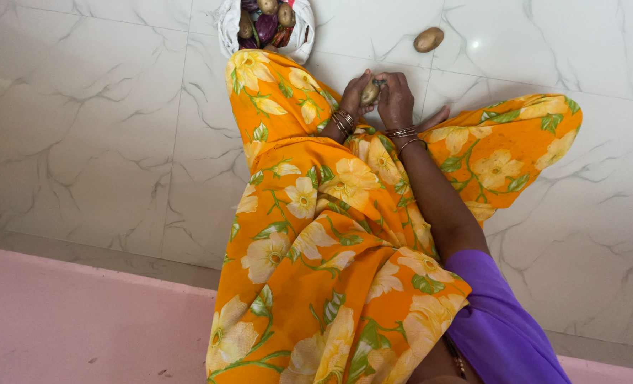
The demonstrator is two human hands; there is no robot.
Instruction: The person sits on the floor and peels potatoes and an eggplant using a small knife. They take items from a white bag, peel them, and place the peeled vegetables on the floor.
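Both my hands meet over my lap and hold one small brown potato (pixel 370 92) between them. My left hand (pixel 354 96) grips it from the left, with bangles on the wrist. My right hand (pixel 396 99) closes on it from the right, also with bangles. I sit on the floor in an orange flowered cloth (pixel 309 213) and a purple sleeve (pixel 497 323). A second potato (pixel 428 40) lies loose on the tiles beyond my hands.
A white bag (pixel 298 39) holding several vegetables, purple and brown, sits at the top edge by my knee. White marble-patterned floor tiles (pixel 82 121) surround me. A pink surface (pixel 82 327) runs along the near left.
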